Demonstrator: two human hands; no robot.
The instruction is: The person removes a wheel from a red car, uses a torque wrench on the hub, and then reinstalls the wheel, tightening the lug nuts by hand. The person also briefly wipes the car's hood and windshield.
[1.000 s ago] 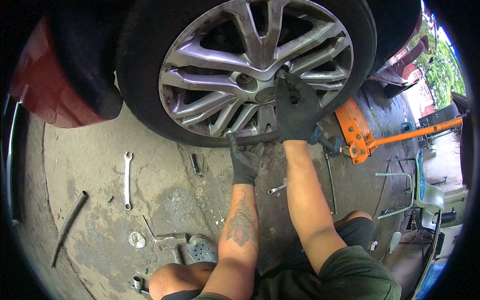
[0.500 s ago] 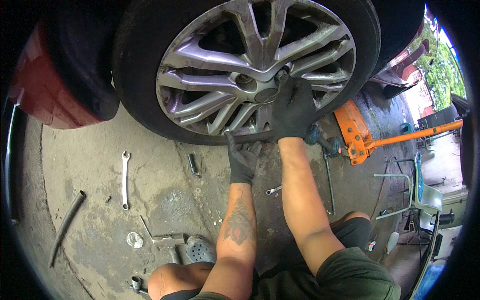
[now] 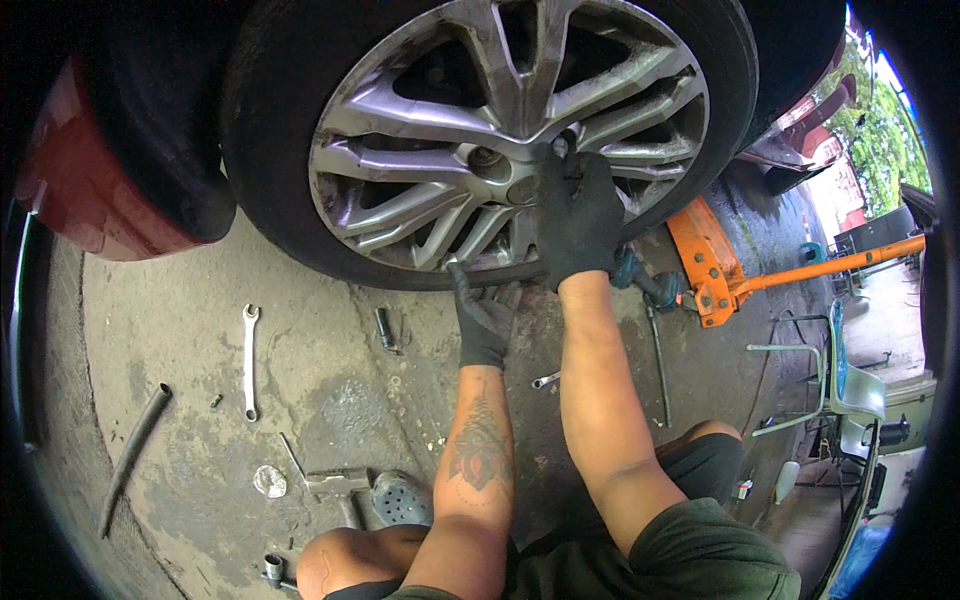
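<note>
In front of me stands a car wheel with a silver multi-spoke alloy rim and a black tyre. My right hand, in a dark glove, is at the hub with its fingers bent beside a lug hole. Whatever those fingers may pinch is hidden. Another lug hole shows left of the partly covered centre cap. My left hand, also gloved, holds the tyre's bottom edge, its thumb up against the rim's lower lip and the other fingers curled beneath the tyre.
On the concrete lie a combination wrench, a black socket, a hose piece and a hammer. An orange floor jack and a blue power tool sit right of the wheel, near a long bar and a chair.
My right hand has shifted slightly left and down, its fingers more bent and now covering part of the centre cap. The wheel sits slightly further left in view; my left hand stays beneath it.
</note>
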